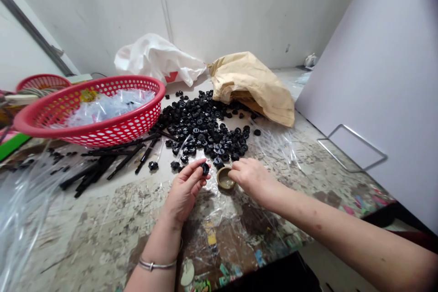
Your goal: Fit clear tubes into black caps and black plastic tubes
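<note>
My left hand (187, 188) pinches a small round black plastic cap (205, 169) between thumb and fingers, its open side partly facing me. Just right of it stands a small brown bowl (226, 179) with some clear contents at the bottom. My right hand (255, 180) is at the bowl's right rim, fingers bent and pressed together; what they hold, if anything, is hidden. Behind both hands spreads a big heap of similar black caps (201, 123). A single black knob-like piece (153, 165) lies left of my left hand.
A red perforated basket (112, 134) with clear plastic pieces stands left, near black rods (92, 175). A brown paper bag (253, 84) and white plastic bag (153, 57) lie behind the heap. Clear thin tubes (282, 146) lie right. A white panel with a metal handle (354, 148) borders the right.
</note>
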`<act>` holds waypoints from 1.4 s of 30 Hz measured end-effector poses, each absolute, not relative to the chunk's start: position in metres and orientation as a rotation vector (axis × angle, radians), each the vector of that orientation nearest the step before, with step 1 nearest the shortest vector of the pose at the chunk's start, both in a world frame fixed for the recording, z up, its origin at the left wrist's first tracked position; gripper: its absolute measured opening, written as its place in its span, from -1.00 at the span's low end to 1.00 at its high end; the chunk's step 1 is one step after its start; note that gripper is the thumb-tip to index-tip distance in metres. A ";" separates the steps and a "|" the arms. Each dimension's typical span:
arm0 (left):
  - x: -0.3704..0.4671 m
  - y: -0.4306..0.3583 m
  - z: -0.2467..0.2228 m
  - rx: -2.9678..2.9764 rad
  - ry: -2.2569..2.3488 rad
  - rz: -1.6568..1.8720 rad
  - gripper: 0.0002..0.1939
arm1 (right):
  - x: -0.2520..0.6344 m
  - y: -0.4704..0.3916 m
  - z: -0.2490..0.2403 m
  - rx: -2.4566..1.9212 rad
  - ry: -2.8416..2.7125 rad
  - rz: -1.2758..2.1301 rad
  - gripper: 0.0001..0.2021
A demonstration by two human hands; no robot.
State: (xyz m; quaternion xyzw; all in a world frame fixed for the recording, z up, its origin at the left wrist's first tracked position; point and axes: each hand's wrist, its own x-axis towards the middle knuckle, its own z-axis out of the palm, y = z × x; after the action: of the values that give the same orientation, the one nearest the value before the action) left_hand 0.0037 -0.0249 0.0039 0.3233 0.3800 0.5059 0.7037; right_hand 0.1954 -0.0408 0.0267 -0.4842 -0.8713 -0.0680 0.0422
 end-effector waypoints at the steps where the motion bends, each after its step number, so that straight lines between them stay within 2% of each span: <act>1: 0.004 -0.025 0.004 0.718 0.847 1.122 -0.64 | 0.192 -0.041 0.028 -1.481 -2.689 -0.225 -0.96; 9: 0.003 -0.024 0.000 0.725 0.828 1.116 -0.63 | 0.189 -0.041 0.036 -1.608 -2.670 -0.103 -0.92; 15: 0.006 -0.029 0.005 0.682 0.741 1.074 -0.63 | 0.196 -0.051 0.050 -1.441 -2.058 0.478 -0.86; 18: 0.007 -0.032 0.007 0.652 0.687 1.084 -0.65 | 0.189 -0.057 0.057 -1.327 -1.950 0.604 -0.86; 29: 0.008 -0.036 0.008 0.606 0.633 1.089 -0.65 | 0.173 -0.059 0.064 -1.298 -2.083 0.314 -0.78; 42: 0.010 -0.036 0.002 0.645 0.635 1.066 -0.68 | 0.162 -0.064 0.070 -1.252 -2.272 -0.130 -0.79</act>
State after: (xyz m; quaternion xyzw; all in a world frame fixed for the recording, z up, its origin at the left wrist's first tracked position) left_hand 0.0098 -0.0363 0.0020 0.2968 0.2923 0.4908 0.7652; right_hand 0.1617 -0.0637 0.0704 -0.4643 -0.8425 -0.0482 0.2688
